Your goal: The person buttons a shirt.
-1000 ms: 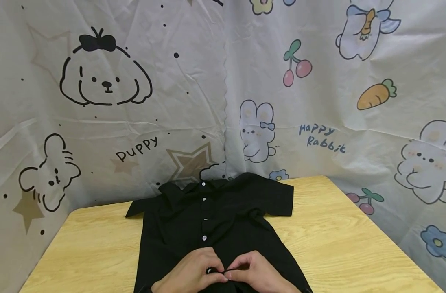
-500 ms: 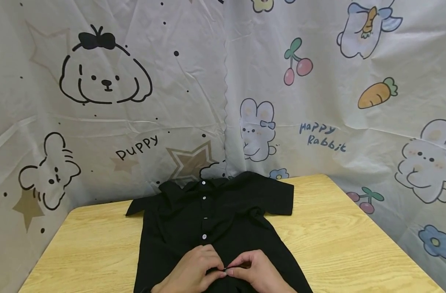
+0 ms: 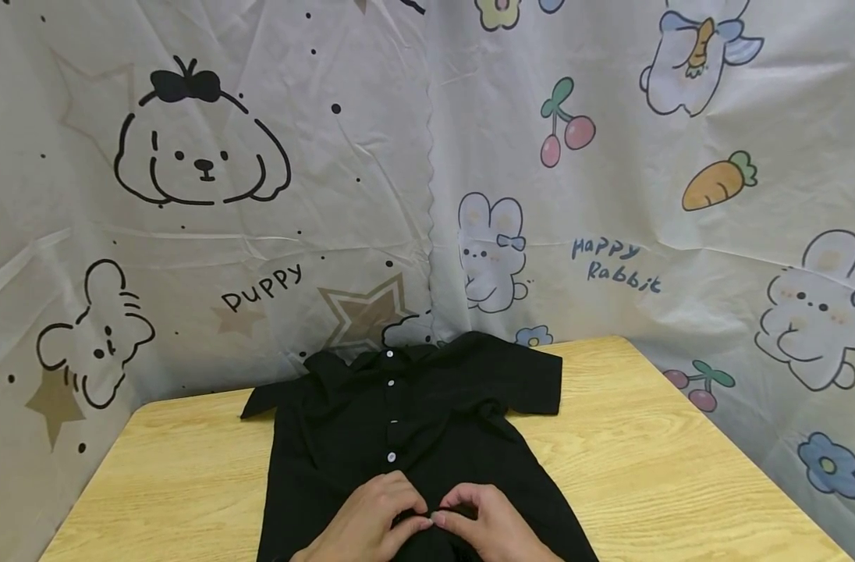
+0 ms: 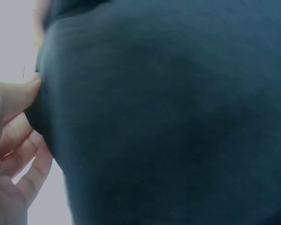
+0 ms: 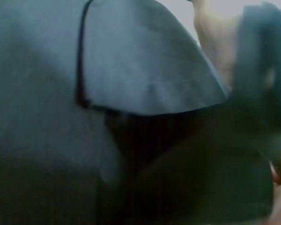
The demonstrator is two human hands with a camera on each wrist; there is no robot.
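A black short-sleeved shirt (image 3: 336,437) lies front up, its collar away from me and several white buttons down its middle. Low on the front, my left hand (image 3: 374,515) pinches the cloth between thumb and fingers. My right hand (image 3: 494,519) meets it there, pinching the same front edge, with the fingertips of both hands almost touching. What lies between the tips is too small to make out. In the left wrist view, dark shirt cloth (image 4: 154,117) fills most of the picture beside the left fingers. A raised, blurred flap of shirt (image 5: 140,61) shows in the right wrist view.
The shirt rests on a light wooden table (image 3: 652,437), whose surface shows on both sides of it. Behind the table hangs a pale curtain (image 3: 371,156) printed with cartoon animals, and it reaches round both sides.
Both hands stay at the same spot on the shirt front, with only small shifts of the fingertips. A white spot seen by the left fingers a second ago is now hidden.
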